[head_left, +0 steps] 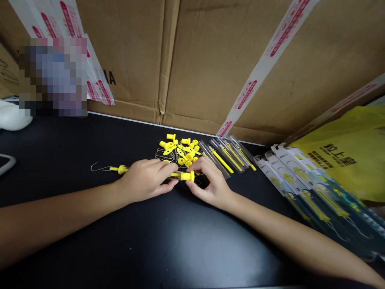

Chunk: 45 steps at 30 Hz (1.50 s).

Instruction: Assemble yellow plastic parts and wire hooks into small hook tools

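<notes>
A yellow spring scale (122, 169) with a clear tube lies level just above or on the black table. Its wire hook (100, 168) points left. My left hand (144, 180) is closed round the tube, hiding most of it. With thumb and fingers, my right hand (213, 184) pinches the yellow end cap (187, 176) at the right end. Behind both hands is a pile of loose yellow plastic parts (191, 155), mixed with metal hooks and springs. Several clear tubes with yellow strips (221, 160) lie side by side to the right of the pile.
Packaged spring scales (297, 170) overlap on the right, beside a yellow plastic bag (337, 148). A taped cardboard box (210, 72) walls off the back of the black table (180, 245). At the left edge are a white rounded object (15, 116) and part of a device (6, 162).
</notes>
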Available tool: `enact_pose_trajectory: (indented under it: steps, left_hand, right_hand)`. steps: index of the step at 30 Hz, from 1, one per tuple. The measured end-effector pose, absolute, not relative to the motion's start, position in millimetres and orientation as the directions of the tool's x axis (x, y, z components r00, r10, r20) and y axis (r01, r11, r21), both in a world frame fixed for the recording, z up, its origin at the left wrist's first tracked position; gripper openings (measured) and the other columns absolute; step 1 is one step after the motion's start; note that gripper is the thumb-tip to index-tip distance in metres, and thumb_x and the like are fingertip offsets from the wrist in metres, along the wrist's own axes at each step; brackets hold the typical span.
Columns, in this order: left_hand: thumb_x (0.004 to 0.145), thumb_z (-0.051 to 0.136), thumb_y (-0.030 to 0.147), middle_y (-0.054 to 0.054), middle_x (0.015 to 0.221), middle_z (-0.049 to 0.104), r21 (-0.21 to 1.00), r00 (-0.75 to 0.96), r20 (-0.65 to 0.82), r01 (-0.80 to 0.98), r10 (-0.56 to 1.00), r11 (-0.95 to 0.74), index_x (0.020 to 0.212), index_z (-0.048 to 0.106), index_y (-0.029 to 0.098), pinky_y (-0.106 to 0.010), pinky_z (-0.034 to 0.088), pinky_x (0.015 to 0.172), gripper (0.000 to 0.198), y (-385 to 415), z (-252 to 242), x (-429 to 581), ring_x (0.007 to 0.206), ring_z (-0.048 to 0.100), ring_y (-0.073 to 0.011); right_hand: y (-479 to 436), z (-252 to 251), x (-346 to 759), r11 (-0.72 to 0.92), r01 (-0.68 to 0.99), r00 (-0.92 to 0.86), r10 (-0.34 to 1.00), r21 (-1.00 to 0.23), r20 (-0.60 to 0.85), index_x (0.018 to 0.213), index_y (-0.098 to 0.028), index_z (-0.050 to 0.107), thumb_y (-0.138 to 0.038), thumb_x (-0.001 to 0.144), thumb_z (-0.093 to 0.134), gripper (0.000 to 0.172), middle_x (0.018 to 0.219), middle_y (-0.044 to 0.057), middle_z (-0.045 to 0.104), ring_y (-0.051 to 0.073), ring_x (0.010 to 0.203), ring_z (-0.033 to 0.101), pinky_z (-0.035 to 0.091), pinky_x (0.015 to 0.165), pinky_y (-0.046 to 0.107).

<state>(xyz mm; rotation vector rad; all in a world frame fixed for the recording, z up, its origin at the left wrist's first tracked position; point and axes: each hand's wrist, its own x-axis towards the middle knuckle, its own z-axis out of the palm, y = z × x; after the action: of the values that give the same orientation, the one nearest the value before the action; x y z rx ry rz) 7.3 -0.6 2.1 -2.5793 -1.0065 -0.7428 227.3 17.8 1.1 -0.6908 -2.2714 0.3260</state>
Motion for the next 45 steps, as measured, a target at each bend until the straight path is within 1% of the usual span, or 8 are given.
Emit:
enact_pose_trajectory:
  steps: [12, 17, 21, 30, 34, 39, 42, 45]
  left_hand:
    - [0.086, 0.050, 0.032, 0.003, 0.082, 0.066, -0.040, 0.604, 0.564, 0.701, 0.563, -0.712, 0.094, 0.056, 0.019, -0.025, 0.042, 0.063, 0.016, 1.5, -0.1, 7.2, 0.073, 0.063, -0.0138]
    - [0.087, 0.051, 0.030, 0.001, 0.083, 0.064, -0.027, 0.584, 0.519, 0.741, 0.623, -0.671, 0.093, 0.058, 0.018, -0.026, 0.041, 0.067, 0.016, 1.8, 3.3, 8.0, 0.078, 0.060, -0.0155]
    - [0.088, 0.051, 0.031, 0.000, 0.085, 0.062, -0.071, 0.600, 0.478, 0.755, 0.642, -0.652, 0.094, 0.059, 0.020, -0.029, 0.038, 0.068, 0.015, 3.4, 4.6, 7.8, 0.080, 0.057, -0.0177]
    - [0.088, 0.051, 0.033, 0.000, 0.086, 0.061, -0.076, 0.619, 0.448, 0.745, 0.645, -0.663, 0.095, 0.060, 0.020, -0.030, 0.037, 0.069, 0.017, 5.0, 3.4, 6.8, 0.082, 0.055, -0.0179]
    - [0.088, 0.051, 0.033, 0.000, 0.087, 0.061, -0.082, 0.632, 0.433, 0.738, 0.643, -0.669, 0.095, 0.060, 0.020, -0.030, 0.037, 0.070, 0.017, 4.3, 3.8, 7.1, 0.083, 0.055, -0.0181]
    - [0.087, 0.052, 0.035, 0.000, 0.086, 0.060, -0.093, 0.648, 0.422, 0.727, 0.634, -0.681, 0.094, 0.059, 0.020, -0.030, 0.037, 0.069, 0.018, 3.5, 3.7, 7.1, 0.081, 0.055, -0.0183]
    - [0.088, 0.051, 0.035, 0.000, 0.085, 0.060, -0.092, 0.650, 0.426, 0.723, 0.629, -0.685, 0.094, 0.060, 0.021, -0.030, 0.037, 0.068, 0.018, 4.4, 2.8, 6.7, 0.080, 0.055, -0.0181]
    - [0.088, 0.050, 0.035, 0.000, 0.085, 0.060, -0.095, 0.652, 0.427, 0.722, 0.627, -0.686, 0.095, 0.060, 0.021, -0.031, 0.037, 0.068, 0.018, 5.4, 1.8, 6.7, 0.080, 0.055, -0.0181]
  right_hand:
    - [16.2, 0.4, 230.2, 0.761, 0.340, -0.524, 0.641, -0.552, 0.561, 0.093, -0.021, 0.050, -0.018, 0.083, 0.054, 0.011, 0.082, 0.002, 0.054, 0.013, 0.068, 0.050, 0.043, 0.061, 0.027]
    - [10.3, 3.3, 229.5, 0.860, 0.276, -0.636, 0.498, -0.428, 0.590, 0.095, -0.021, 0.049, -0.021, 0.081, 0.061, 0.018, 0.082, 0.003, 0.057, 0.015, 0.073, 0.052, 0.045, 0.065, 0.029]
    - [6.6, 9.1, 227.9, 0.923, 0.258, -0.840, 0.361, -0.286, 0.405, 0.098, -0.018, 0.055, -0.029, 0.087, 0.057, 0.016, 0.082, 0.005, 0.062, 0.017, 0.075, 0.054, 0.044, 0.069, 0.032]
    - [4.9, 9.7, 227.9, 0.904, 0.287, -0.838, 0.396, -0.316, 0.374, 0.096, -0.017, 0.056, -0.030, 0.089, 0.054, 0.015, 0.082, 0.006, 0.064, 0.017, 0.074, 0.055, 0.044, 0.070, 0.031]
    - [2.4, 11.5, 227.2, 0.812, 0.326, -0.794, 0.513, -0.484, 0.327, 0.096, -0.018, 0.057, -0.030, 0.087, 0.056, 0.015, 0.085, 0.006, 0.063, 0.016, 0.075, 0.055, 0.044, 0.068, 0.029]
    - [3.3, 18.8, 224.5, 0.321, 0.207, -0.528, 0.832, -0.924, 0.170, 0.092, -0.019, 0.054, -0.035, 0.090, 0.050, 0.017, 0.072, 0.000, 0.056, 0.010, 0.062, 0.051, 0.037, 0.052, 0.021]
    - [7.0, 18.6, 223.1, 0.095, 0.101, -0.533, 0.845, -0.990, 0.027, 0.089, -0.019, 0.052, -0.039, 0.091, 0.046, 0.021, 0.061, -0.003, 0.054, 0.007, 0.047, 0.040, 0.026, 0.043, 0.018]
    - [8.8, 16.1, 223.0, 0.037, 0.092, -0.551, 0.835, -0.995, -0.020, 0.090, -0.019, 0.050, -0.039, 0.093, 0.041, 0.022, 0.057, -0.004, 0.053, 0.006, 0.042, 0.032, 0.023, 0.041, 0.018]
